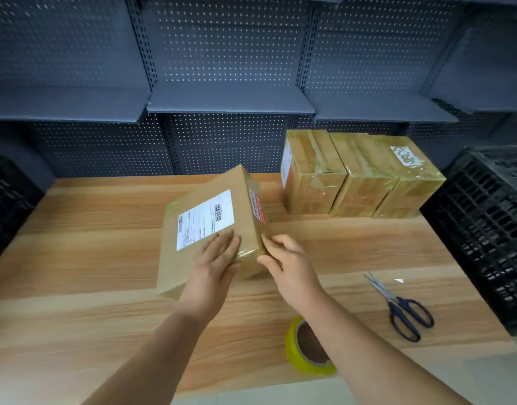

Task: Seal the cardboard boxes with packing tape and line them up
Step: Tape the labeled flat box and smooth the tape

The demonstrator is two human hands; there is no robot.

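Unsealed-looking cardboard box point(210, 229) sits at table centre, skewed, long axis running 7 to 1 o'clock, far end seems lifted off the wooden table point(90, 229), shipping label up. Left hand point(215, 258) lies flat on the box top at its 5 o'clock corner with fingers straight and together, gripping nothing. It is probably pressing the glossy tape strip point(247, 254) down and pinning the box so it won't slide. Right hand point(289, 264) is at the box's 4 o'clock side. Its fingers are loosely bent and its fingertips touch the side face by the same corner, likely wrapping the tape over the edge. Cannot tell if it pinches a tape end or only pushes. Yellow tape roll point(292, 343) is on its side at 6 o'clock near the table's front edge, partly under the right forearm and close for the next pull. Scissors point(397, 305) lie closed at 4 o'clock, apart from the roll, on the right-hand side for cutting. Three taped boxes stand at 1–2 o'clock along the back edge, first point(310, 173), second point(362, 176), third point(406, 176), sides touching. That is the finished line, with room at its 9 o'clock end for this one. Black crate point(485, 223) is at 3 o'clock, another crate point(6, 206) at 9, grey pegboard shelving point(228, 103) at 12. Judgement: mid-seal, box four, lining up not yet done.
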